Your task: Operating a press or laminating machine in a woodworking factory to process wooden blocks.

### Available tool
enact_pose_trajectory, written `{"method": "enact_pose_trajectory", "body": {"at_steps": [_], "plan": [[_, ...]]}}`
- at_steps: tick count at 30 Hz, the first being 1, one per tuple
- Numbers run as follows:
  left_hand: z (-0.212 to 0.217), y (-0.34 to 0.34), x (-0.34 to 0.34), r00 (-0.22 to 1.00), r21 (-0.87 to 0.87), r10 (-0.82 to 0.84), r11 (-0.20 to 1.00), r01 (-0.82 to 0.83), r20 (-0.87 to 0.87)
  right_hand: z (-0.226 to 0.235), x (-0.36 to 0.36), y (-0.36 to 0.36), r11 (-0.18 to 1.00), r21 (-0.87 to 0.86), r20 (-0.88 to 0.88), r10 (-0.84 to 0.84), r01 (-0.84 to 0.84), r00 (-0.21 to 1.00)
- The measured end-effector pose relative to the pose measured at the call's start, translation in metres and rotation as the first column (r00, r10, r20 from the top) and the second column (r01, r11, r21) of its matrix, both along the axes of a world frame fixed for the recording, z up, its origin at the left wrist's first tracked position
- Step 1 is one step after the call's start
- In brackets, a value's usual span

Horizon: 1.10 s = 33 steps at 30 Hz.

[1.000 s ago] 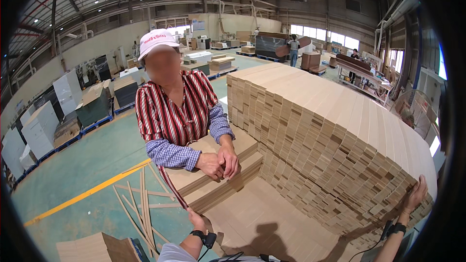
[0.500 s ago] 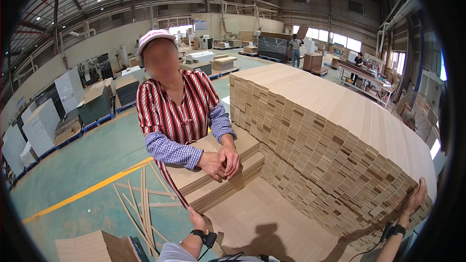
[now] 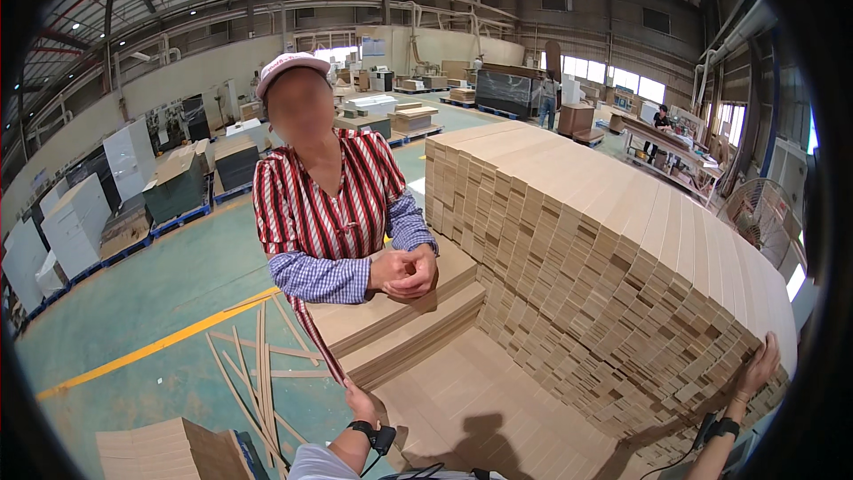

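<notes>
At the far left, thin wood strips (image 3: pixel 258 364) lie scattered on the green floor (image 3: pixel 169 293) beside a yellow line. Next comes the left hand (image 3: pixel 360 402), wearing a black wristband; it rests with loose fingers on the near corner of the low board stack (image 3: pixel 400 320), clasping nothing that I can make out. Over the last second it has hardly shifted. Across that low stack a co-worker (image 3: pixel 329 213) in a red striped shirt stands with both hands folded together on the top board; a second ago those hands lay lower and looser, so the co-worker has straightened up a little and seems to be waiting.

To the right rises the tall pile of cut boards (image 3: pixel 613 267), pale tan, laid in neat rows with their end faces showing like bricks. The right hand (image 3: pixel 762 364) stays pressed flat and open against its lower right corner, fingers spread, gripping nothing. Both hands look like they are only steadying.
</notes>
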<state>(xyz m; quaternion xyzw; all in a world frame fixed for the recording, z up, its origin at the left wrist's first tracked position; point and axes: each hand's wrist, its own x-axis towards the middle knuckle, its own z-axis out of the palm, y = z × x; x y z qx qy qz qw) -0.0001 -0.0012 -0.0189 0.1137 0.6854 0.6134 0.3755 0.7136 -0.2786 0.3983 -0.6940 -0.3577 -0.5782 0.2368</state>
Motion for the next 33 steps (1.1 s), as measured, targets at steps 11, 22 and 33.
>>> {"method": "enact_pose_trajectory", "body": {"at_steps": [11,22,33], "plan": [[0.026,-0.007,0.009,0.998,-0.036,0.03,0.999,-0.032,-0.049,0.0,0.0,-0.002,1.0,-0.012,-0.001,-0.02,0.02,1.0],[0.033,-0.01,0.009,0.996,-0.035,0.056,0.998,-0.059,-0.07,0.001,-0.002,0.0,1.0,-0.005,-0.018,-0.005,0.005,1.0],[0.029,-0.007,0.009,0.999,-0.047,0.038,0.998,-0.04,-0.033,0.0,0.002,-0.001,1.0,-0.013,-0.004,-0.023,0.023,1.0]]}}
